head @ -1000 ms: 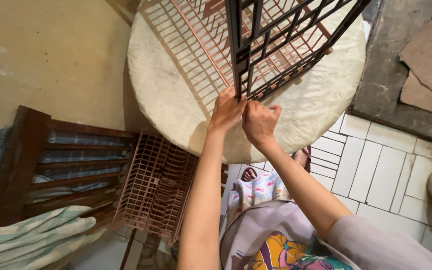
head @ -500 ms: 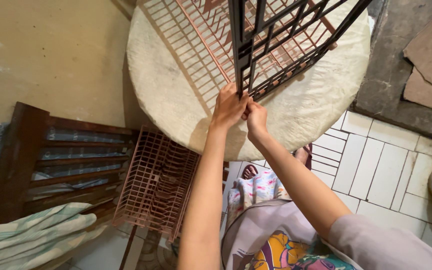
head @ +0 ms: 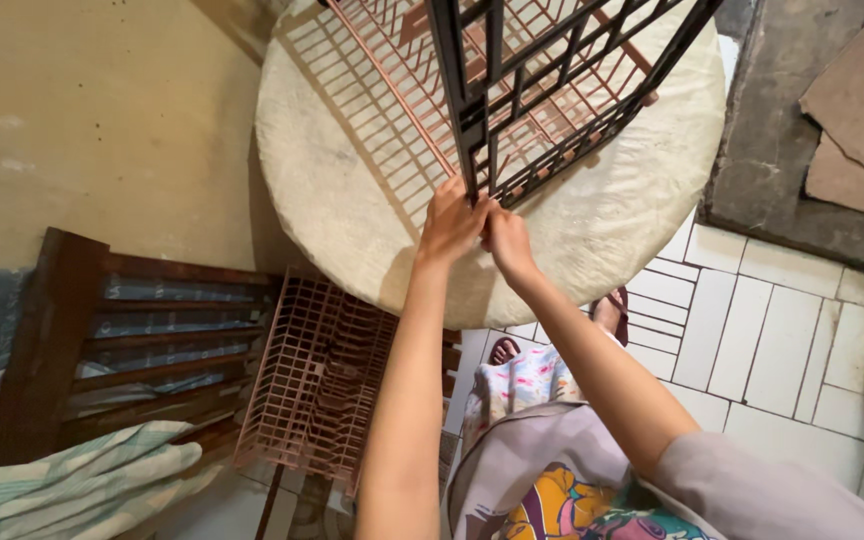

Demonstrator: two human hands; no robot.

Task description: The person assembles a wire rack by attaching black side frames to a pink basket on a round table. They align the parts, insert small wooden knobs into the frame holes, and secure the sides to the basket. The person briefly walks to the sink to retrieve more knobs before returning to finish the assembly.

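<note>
Both your hands meet at the bottom corner of the black grid (head: 562, 90), which stands upright on the round surface (head: 352, 200). Your left hand (head: 452, 220) has its fingers curled around the corner bar, and your right hand (head: 507, 240) is pressed close beside it, fingertips pinching at the same joint. The two hands are touching each other.

The black grid looks like stiff metal bar, rigid and probably fairly heavy for its size. It should not flex, but it will likely tip if you let go of the low corner. The thicker frame bar is the safest place to hold, since the thin cross bars give less purchase and could pinch your fingers.

Behind it, a pink wire rack (head: 402, 110) lies flat on the surface. It looks lighter and springier, likely to bend if lifted by one edge.

Count: one black grid; two pink racks, the second (head: 317, 380) leaning against the wooden bench (head: 62, 330) below; one folded green cloth (head: 62, 490) on the bench.
</note>
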